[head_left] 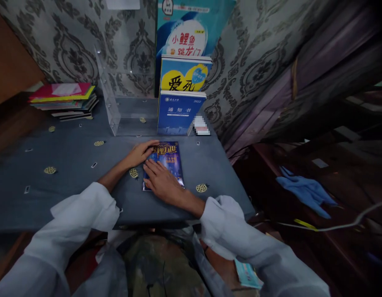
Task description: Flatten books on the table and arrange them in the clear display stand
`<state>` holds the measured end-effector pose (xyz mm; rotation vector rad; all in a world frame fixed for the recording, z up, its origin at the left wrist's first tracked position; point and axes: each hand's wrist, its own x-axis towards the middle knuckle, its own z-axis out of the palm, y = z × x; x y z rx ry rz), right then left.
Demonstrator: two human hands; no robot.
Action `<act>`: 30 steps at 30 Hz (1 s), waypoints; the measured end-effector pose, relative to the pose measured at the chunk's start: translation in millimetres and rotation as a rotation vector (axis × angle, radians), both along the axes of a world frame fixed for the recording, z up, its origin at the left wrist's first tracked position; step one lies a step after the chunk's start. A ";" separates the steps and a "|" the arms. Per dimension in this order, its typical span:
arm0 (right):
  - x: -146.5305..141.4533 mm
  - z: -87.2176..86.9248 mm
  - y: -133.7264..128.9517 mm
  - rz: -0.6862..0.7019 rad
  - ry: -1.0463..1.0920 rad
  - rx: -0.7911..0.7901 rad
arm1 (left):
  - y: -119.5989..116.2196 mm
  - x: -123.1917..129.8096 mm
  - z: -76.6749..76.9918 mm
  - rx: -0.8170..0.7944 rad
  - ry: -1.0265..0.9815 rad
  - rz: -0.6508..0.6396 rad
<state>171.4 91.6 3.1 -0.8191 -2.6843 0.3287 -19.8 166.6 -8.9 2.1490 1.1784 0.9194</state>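
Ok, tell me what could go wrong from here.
The left hand and right hand rest on the dark blue book, close to the clear rack; a forward push might bump it. Dragging the book could ruck the tablecloth. The uneven stack might slip if knocked.

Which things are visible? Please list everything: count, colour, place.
Tablecloth: one, grey-blue, centre and left
Book: one, dark blue, on tablecloth
Rack: one, transparent, behind book
Standing books: at least three, mostly blue, in rack
Stacked papers: several, multicoloured, left
Blurred item: one, pale, right of rack
Wall covering: one, grey patterned, background
Panel: one, brown, upper left
Unclear object: one, white, top
Curtain: one, purplish, right
Cloth: one, blue, right of tablecloth
Cable: one, pale, below cloth
Strip: one, yellow, below cloth
Printed item: one, turquoise, bottom
Left hand: one, white-sleeved, on book
Right hand: one, white-sleeved, on book
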 end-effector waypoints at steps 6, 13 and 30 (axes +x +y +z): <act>3.7 -2.4 -11.7 -0.036 0.012 0.004 | -5.7 4.2 -3.3 0.116 0.162 0.034; 39.4 -8.1 -12.9 -0.094 0.119 -0.035 | -8.3 6.0 -8.3 0.213 0.250 0.017; 65.0 -15.0 70.1 -0.100 0.171 -0.120 | -5.3 6.3 -18.0 0.298 0.235 0.002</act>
